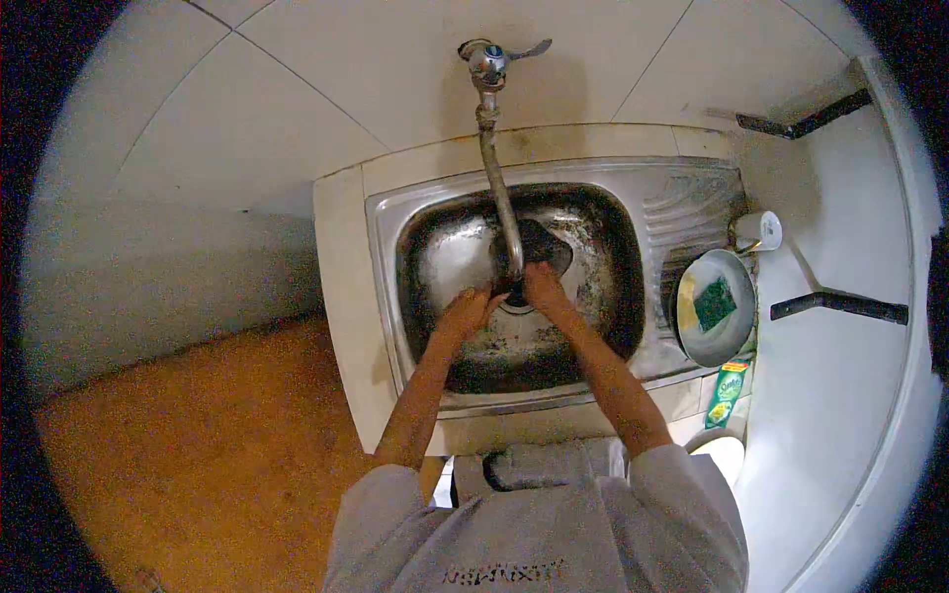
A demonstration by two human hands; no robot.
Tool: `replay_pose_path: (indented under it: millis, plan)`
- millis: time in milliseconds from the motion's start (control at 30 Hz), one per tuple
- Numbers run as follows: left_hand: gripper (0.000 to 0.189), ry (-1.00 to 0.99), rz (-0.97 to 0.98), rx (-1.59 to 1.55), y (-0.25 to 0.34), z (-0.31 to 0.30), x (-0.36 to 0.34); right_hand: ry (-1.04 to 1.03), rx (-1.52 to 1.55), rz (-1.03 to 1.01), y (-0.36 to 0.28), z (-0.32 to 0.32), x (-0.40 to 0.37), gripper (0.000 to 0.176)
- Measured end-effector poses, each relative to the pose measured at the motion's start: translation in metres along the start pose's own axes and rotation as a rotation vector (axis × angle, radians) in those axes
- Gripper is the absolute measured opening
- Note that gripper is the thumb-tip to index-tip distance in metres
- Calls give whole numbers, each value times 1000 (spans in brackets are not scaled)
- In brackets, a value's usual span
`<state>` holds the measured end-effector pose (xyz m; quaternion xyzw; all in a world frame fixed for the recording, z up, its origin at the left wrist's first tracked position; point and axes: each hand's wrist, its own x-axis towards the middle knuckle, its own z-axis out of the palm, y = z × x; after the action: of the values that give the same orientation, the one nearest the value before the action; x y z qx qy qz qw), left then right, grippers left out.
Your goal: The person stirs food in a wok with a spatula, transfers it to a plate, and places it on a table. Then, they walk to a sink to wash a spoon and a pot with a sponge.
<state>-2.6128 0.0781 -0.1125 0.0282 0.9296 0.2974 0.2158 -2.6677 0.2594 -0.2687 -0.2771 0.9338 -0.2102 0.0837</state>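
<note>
Both of my hands are low inside a stained steel sink [420, 371], beneath the end of the curved tap spout [502, 203]. My left hand [471, 310] is closed, its fingers turned in toward the middle. Close by on the right, my right hand [543, 287] is closed too, fingers curled. Between and just behind them lies a dark, flat-looking thing [546, 247], partly covered by the spout and my right hand. Its kind is too dim to make out. Whether water is running cannot be seen clearly.
On the ribbed drainboard [682, 188] at the right stand a white mug [759, 231] and a grey bowl [727, 346] holding a green scouring pad [715, 302]. A green packet [728, 393] lies nearer me. The tap handle [531, 49] is on the wall; black brackets [840, 306] are at right.
</note>
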Motion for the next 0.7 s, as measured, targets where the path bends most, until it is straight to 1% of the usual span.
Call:
replay_pose_path:
  millis: [33,67,100,133,167,200,233,267,300,333,367,400,433,467,500,533,567,600,633,667,700]
  plan:
    - [47,-19,-20,-86,1,-4,1,2,0,3,-9,17,7,23]
    - [47,-21,-22,-88,-5,-2,0,159,80,252,-27,36,16,20]
    - [48,-58,63,37,-15,2,-2,314,160,504,-37,46,19,20]
    - [48,-100,152,164,-21,5,-4,24,374,403,-45,-6,24,21]
    - [48,-112,159,169,-19,1,-5,-324,623,338,-56,-66,30,22]
    - [46,-99,26,16,-15,-6,-7,-646,806,321,-69,-128,37,23]
    - [45,-77,-112,-137,-12,-12,-7,-417,684,123,-38,-49,36,25]
    - [45,-75,-113,-133,-25,0,-5,-415,687,119,-23,-14,26,25]
    - [44,-156,-117,-134,-49,25,1,-413,254,24,-12,12,12,26]
    - [43,-235,-122,-136,-63,38,4,-397,-181,-69,-8,23,8,29]
    - [43,-235,-125,-134,-63,40,-2,-564,-240,-149,-5,26,10,39]
    - [41,-151,-24,-75,-60,43,-10,-564,-236,-149,-6,33,2,39]
    - [39,-66,82,-18,-58,45,-15,-371,-174,-130,-9,38,-7,40]
    - [39,-62,83,-17,-54,45,-16,-179,-114,-113,-5,47,-13,41]
    - [39,-59,2,-60,-49,45,-19,-324,178,-11,-26,9,-6,39]
    - [40,-58,-78,-101,-47,46,-22,-443,496,142,-50,-36,2,38]
    - [40,-57,-76,-96,-60,59,-23,-526,752,319,-75,-82,11,36]
    - [39,4,31,6,-84,83,-22,-521,754,316,-80,-91,16,36]
    - [39,63,138,103,-97,97,-22,-568,831,367,-82,-96,18,35]
    - [39,63,141,102,-92,88,-27,-616,906,420,-82,-99,18,34]
    - [38,110,200,116,-76,65,-35,-613,902,418,-80,-100,20,34]
